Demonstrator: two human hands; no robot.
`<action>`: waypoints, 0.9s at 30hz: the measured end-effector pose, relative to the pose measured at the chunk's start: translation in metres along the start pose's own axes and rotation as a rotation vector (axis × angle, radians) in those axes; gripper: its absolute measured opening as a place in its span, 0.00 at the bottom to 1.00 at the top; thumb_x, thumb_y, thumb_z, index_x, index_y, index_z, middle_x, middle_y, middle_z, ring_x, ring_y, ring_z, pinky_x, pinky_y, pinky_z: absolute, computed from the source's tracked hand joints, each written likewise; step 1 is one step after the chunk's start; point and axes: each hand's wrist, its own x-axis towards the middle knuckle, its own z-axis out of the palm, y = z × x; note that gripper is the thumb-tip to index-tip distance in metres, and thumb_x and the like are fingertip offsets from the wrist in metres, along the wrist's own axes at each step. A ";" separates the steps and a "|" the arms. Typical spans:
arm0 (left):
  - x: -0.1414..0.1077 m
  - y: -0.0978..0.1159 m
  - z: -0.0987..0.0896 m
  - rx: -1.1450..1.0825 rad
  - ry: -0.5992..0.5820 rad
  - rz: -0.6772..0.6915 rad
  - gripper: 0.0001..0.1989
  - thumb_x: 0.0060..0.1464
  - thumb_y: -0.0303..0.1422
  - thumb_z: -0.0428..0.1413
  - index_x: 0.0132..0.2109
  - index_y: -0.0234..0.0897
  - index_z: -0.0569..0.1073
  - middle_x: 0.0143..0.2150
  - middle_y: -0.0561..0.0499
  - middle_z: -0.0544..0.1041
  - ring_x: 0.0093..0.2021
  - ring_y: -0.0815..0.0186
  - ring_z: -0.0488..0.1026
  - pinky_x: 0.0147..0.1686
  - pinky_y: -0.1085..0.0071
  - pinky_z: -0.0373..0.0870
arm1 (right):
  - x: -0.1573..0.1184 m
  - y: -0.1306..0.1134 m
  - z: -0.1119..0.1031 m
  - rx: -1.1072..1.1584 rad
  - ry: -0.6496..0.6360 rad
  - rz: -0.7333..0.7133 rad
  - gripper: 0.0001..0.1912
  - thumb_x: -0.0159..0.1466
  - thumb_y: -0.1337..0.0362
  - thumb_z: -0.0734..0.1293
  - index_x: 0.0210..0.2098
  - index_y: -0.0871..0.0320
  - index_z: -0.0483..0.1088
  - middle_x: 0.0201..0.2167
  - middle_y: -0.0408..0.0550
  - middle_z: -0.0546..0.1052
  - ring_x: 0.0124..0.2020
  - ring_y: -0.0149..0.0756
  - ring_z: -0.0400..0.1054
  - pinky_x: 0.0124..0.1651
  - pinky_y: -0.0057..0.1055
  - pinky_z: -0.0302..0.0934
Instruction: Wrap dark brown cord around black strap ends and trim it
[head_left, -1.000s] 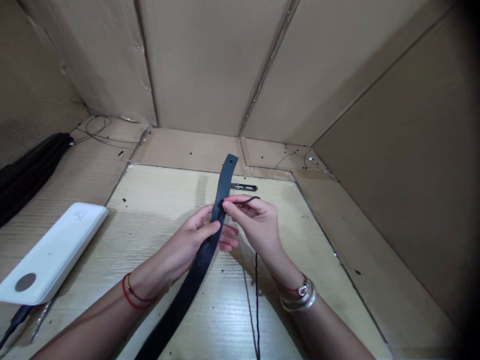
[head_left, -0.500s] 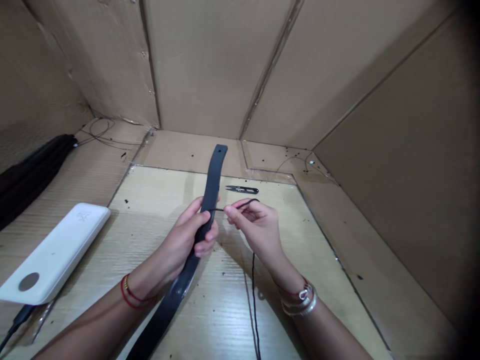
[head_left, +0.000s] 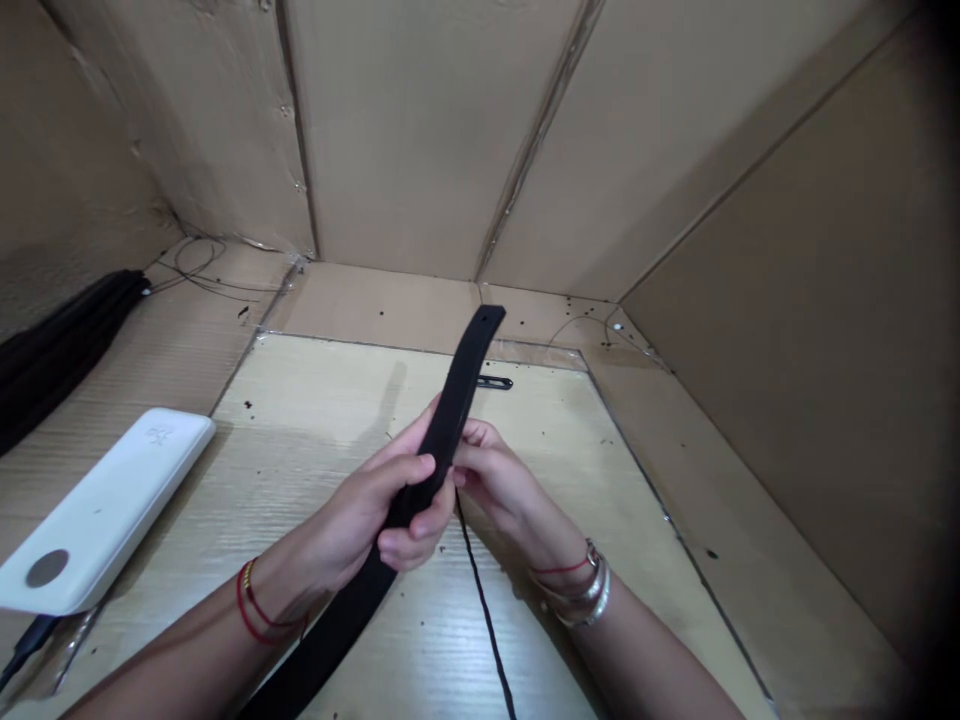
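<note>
A long black strap (head_left: 459, 385) with a small hole near its far end runs up from the bottom edge, tilted to the right. My left hand (head_left: 401, 490) is wrapped round it, thumb on top and fingers underneath. Close against the strap's right side, my right hand (head_left: 495, 470) has its fingers bent together, their tips partly hidden behind the strap. From beneath those fingers a dark cord (head_left: 484, 600) hangs down to the bottom edge. Whatever the right fingertips pinch is hidden, though the cord leads up to them. Thread snips (head_left: 496, 383) lie beyond, partly covered by the strap.
At the left lies a white power bank (head_left: 112, 510) with a dark cable (head_left: 30, 640) plugged in. A black bundle of strands (head_left: 71, 350) rests behind it. Cardboard walls (head_left: 420, 130) enclose the back and sides of the pale board (head_left: 337, 390).
The strap's far end has swung to the right and now covers part of the snips. My right hand has moved left and down, its fingertips going behind the strap.
</note>
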 end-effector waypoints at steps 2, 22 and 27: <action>0.001 -0.003 -0.003 -0.026 0.003 -0.029 0.22 0.64 0.32 0.48 0.64 0.47 0.59 0.21 0.59 0.65 0.12 0.80 0.47 0.13 0.85 0.48 | 0.002 0.003 0.000 -0.007 0.040 -0.047 0.14 0.45 0.62 0.79 0.22 0.61 0.71 0.18 0.39 0.70 0.19 0.23 0.59 0.22 0.21 0.54; -0.005 -0.026 -0.018 -0.306 -0.315 -0.375 0.18 0.64 0.34 0.45 0.57 0.41 0.73 0.16 0.59 0.60 0.09 0.79 0.41 0.08 0.84 0.44 | 0.010 -0.029 -0.043 -0.166 -0.044 -0.101 0.13 0.51 0.60 0.76 0.22 0.62 0.72 0.20 0.41 0.69 0.19 0.22 0.55 0.22 0.22 0.50; -0.004 -0.044 -0.012 -0.258 -0.393 -0.480 0.13 0.65 0.33 0.43 0.51 0.49 0.68 0.19 0.58 0.66 0.09 0.78 0.45 0.10 0.83 0.48 | 0.016 -0.043 -0.074 -0.094 0.019 -0.169 0.11 0.49 0.63 0.77 0.24 0.62 0.73 0.23 0.42 0.70 0.22 0.20 0.58 0.25 0.20 0.54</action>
